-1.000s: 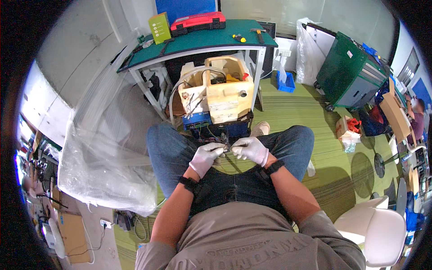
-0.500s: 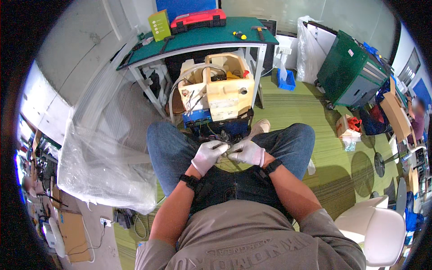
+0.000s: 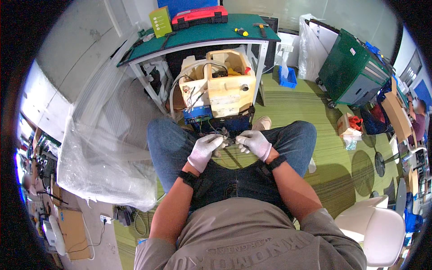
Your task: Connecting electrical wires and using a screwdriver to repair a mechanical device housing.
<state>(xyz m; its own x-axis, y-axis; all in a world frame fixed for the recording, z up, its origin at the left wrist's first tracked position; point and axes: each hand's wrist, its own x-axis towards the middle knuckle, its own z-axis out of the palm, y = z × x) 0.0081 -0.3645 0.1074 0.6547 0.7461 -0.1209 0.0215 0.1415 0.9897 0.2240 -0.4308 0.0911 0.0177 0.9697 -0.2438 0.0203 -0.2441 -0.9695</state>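
Note:
My left hand [image 3: 206,150], in a white glove, is closed in a pinch beside a dark cluster of wires and small parts [image 3: 226,134]; what lies in its fingertips is too small to make out. My right hand [image 3: 254,144], also gloved, has its fingers curled together just right of that cluster. Whatever it grips is hidden. A small gap parts the two hands. Beyond them stands a cream plastic machine body [image 3: 229,92] with open compartments and hoses. A blue part [image 3: 197,114] sits low on its left side, above a dark base.
Behind the machine a green-topped workbench [image 3: 198,39] carries a red toolbox [image 3: 200,17], a green box [image 3: 160,22] and a hammer [image 3: 261,29]. Plastic-wrapped goods [image 3: 105,166] stand left. At right are a green tool cabinet [image 3: 353,67], a white chair [image 3: 375,227] and a distant person [image 3: 419,117].
My hands, close together before, have moved apart. The right hand has shifted right and up a little, and the left has turned slightly by the wire cluster.

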